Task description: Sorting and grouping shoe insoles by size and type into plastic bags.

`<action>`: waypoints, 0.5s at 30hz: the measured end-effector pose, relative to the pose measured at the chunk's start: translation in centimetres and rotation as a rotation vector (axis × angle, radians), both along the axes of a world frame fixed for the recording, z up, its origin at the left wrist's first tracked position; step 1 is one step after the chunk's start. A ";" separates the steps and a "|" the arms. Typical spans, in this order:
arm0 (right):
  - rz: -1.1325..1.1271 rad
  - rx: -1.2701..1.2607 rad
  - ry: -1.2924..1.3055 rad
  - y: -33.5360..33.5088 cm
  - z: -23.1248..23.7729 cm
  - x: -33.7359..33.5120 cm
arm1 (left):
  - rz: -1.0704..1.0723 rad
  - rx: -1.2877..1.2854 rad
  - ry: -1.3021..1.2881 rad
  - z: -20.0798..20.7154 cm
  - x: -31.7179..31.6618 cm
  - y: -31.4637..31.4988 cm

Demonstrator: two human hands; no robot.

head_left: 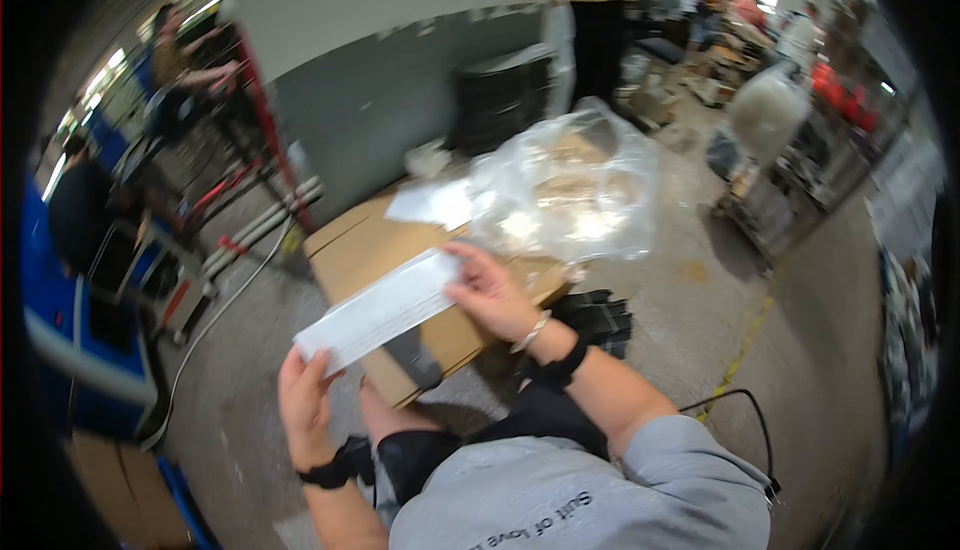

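Observation:
Between my two hands is a long, flat white packet (pixel 378 308), tilted so its right end lies farther away. My left hand (pixel 306 395) pinches its near left end with the thumb on top. At the far right end my right hand (pixel 492 295) grips it, thumb against the face. Faint grey print runs along one side; I cannot tell if it is a bag or folded paper. Below it lies a brown cardboard box (pixel 350 240), with a dark flat piece (pixel 412 355) on its near edge. A large clear plastic bag (pixel 565 195) covers the box's far right part.
White sheets (pixel 432 204) lie at the box's far side. Dark flat pieces (pixel 598 322) are stacked right of it. A black stack (pixel 503 100) stands by the grey wall (pixel 370 115). A white cable (pixel 225 315) crosses the floor at left. Other people are around machines and carts.

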State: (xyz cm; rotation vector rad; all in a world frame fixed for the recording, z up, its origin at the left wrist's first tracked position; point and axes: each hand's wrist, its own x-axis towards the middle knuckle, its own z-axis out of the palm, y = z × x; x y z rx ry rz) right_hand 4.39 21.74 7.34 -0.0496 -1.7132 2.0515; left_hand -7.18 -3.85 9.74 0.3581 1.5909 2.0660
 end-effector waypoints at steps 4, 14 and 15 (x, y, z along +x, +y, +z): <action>-0.031 0.029 -0.045 1.2 0.6 1.2 | 0.026 -0.016 0.094 -0.8 -0.1 0.9; 0.049 -0.023 -0.089 0.6 2.1 1.8 | 0.039 0.011 0.166 0.6 0.9 0.8; 0.042 -0.022 -0.092 0.8 2.0 1.7 | 0.037 0.018 0.187 0.7 1.0 1.0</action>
